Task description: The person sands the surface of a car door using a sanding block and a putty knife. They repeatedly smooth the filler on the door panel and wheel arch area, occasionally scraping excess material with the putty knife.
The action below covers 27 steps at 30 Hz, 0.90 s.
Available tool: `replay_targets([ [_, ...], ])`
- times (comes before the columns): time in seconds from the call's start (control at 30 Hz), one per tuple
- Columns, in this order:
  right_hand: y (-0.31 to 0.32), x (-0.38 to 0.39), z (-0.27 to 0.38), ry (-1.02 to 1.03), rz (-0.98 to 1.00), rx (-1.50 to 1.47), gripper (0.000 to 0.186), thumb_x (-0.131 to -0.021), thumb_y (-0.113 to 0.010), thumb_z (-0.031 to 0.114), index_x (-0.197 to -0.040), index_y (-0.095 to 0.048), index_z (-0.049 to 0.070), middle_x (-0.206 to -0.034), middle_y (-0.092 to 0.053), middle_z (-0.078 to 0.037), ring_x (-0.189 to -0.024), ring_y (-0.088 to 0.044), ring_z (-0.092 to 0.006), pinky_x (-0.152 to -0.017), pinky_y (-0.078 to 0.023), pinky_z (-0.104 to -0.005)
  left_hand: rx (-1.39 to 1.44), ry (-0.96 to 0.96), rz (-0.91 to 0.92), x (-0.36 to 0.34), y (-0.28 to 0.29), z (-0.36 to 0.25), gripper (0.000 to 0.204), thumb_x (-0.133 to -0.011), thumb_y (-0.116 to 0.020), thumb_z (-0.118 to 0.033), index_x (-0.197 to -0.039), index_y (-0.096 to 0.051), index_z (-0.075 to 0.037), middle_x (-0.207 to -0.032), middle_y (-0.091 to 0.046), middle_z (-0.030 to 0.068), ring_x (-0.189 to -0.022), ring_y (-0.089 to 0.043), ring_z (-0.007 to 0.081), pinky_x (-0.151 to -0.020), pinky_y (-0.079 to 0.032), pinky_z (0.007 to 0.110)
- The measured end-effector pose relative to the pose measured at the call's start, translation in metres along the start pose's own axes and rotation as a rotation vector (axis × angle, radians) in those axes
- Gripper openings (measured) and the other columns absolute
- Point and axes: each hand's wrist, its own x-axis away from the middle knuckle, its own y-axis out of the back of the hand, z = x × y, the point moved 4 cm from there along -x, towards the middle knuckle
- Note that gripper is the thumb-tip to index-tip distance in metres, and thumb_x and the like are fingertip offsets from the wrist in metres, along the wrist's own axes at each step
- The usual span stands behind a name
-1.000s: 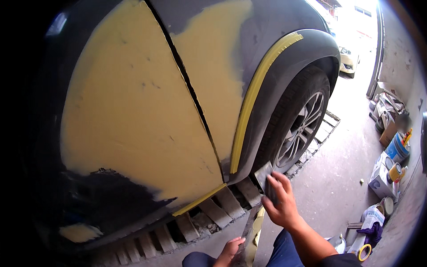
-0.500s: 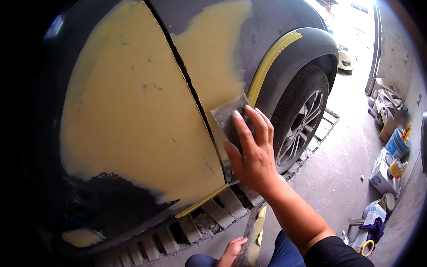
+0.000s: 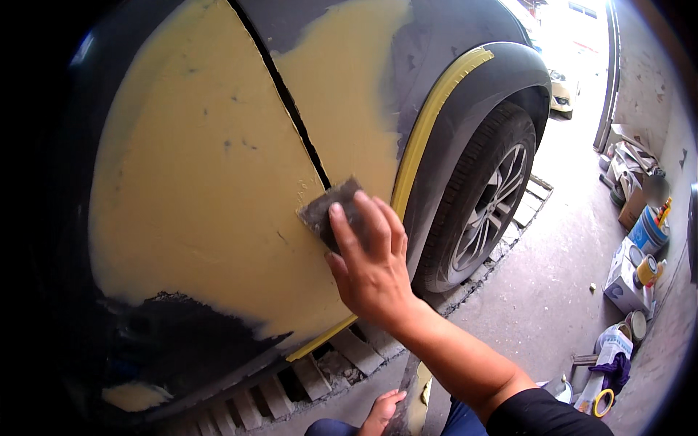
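Observation:
My right hand [image 3: 376, 269] grips a grey, smeared putty spreader [image 3: 318, 212], fingers laid along its back. The spreader's edge lies against the yellow filler [image 3: 193, 182] on the dark car panel, across the lower part of the gap between the panels. A second patch of filler [image 3: 349, 80] covers the panel right of that gap. Low in the picture, my left hand [image 3: 382, 416] holds a narrow mixing board [image 3: 416, 400] with a streak of yellow filler on it; most of its fingers are hidden. Yellow masking tape [image 3: 436, 109] follows the wheel arch edge.
To the right stand the car's wheel [image 3: 491, 196] and a floor grate [image 3: 356, 349] running beneath the sill. Along the wall are a blue bucket [image 3: 647, 236], a white box [image 3: 624, 280], cans and a tape roll [image 3: 603, 402]. Another car [image 3: 561, 94] is outside.
My right hand and the spreader have moved left and slightly down, from the right panel over the gap. Small ridges of filler now show beside the gap. My left hand stays low with the board.

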Motion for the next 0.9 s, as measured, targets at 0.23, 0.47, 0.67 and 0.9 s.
replay_targets([
  [0.23,-0.001,0.056,0.003,-0.061,0.121,0.010,0.065,-0.079,-0.074,0.018,-0.140,-0.053,0.014,-0.149,-0.038,-0.017,-0.133,-0.039,-0.0384,-0.105,-0.037,-0.0486,-0.039,-0.012,0.076,-0.002,-0.005,-0.004,0.023,-0.096,-0.059,-0.014,-0.113,-0.065,-0.001,-0.102,-0.071,0.0064,-0.091,-0.067,0.0177,-0.086,-0.051,0.030],
  [0.47,0.060,0.161,-0.003,-0.156,0.416,-0.121,0.075,-0.071,-0.083,0.019,-0.139,-0.053,0.012,-0.143,-0.042,-0.023,-0.131,-0.041,-0.0458,-0.107,-0.039,-0.0548,-0.060,-0.095,-0.089,0.026,-0.028,-0.027,0.024,-0.097,-0.057,-0.016,-0.113,-0.066,-0.001,-0.103,-0.071,0.0058,-0.092,-0.066,0.0164,-0.088,-0.050,0.028],
  [0.67,0.120,0.270,-0.022,-0.375,0.791,-0.465,0.051,-0.083,-0.079,0.024,-0.129,-0.063,0.010,-0.128,-0.055,-0.021,-0.114,-0.058,-0.0383,-0.097,-0.049,-0.0468,0.098,-0.055,0.114,0.005,0.002,-0.010,0.036,-0.098,-0.055,-0.021,-0.126,-0.062,0.000,-0.116,-0.069,0.0115,-0.103,-0.066,0.0213,-0.095,-0.051,0.036],
  [0.9,0.148,0.317,-0.053,-0.456,0.863,-0.299,0.050,-0.083,-0.077,0.026,-0.128,-0.063,0.011,-0.129,-0.056,-0.021,-0.115,-0.056,-0.0387,-0.098,-0.047,-0.0478,0.170,-0.128,-0.001,0.025,-0.020,-0.034,0.020,-0.098,-0.057,-0.017,-0.110,-0.065,-0.003,-0.095,-0.071,0.0088,-0.085,-0.068,0.0192,-0.077,-0.055,0.034],
])
